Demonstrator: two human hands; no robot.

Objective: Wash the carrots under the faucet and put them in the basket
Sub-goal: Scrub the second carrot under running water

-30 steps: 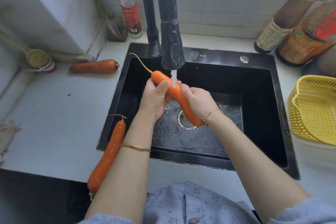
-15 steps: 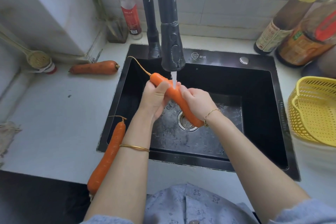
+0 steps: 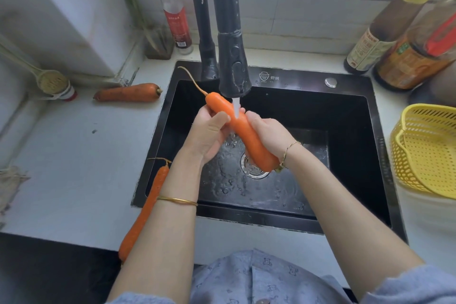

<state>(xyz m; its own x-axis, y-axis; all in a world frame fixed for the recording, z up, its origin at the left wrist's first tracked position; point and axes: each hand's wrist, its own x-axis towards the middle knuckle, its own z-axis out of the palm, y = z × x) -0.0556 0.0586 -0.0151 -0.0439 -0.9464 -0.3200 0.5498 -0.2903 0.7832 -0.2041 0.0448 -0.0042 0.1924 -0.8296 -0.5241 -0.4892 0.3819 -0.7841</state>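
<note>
From the head view, the held carrot (image 3: 243,131) is bright orange, wet and smooth, with a thin root tail at its far end. It slants over the black sink (image 3: 308,79) under the faucet (image 3: 233,66), whose stream strikes it, and the fingers of the left hand (image 3: 207,136) and the right hand (image 3: 269,134) curl around its middle. There are three carrots in all: the second carrot (image 3: 128,92) lies on the bench (image 3: 74,168) left of the sink, the third carrot (image 3: 145,212) lies across the sink's near-left corner, and one yellow basket (image 3: 429,150) stands at the right.
</note>
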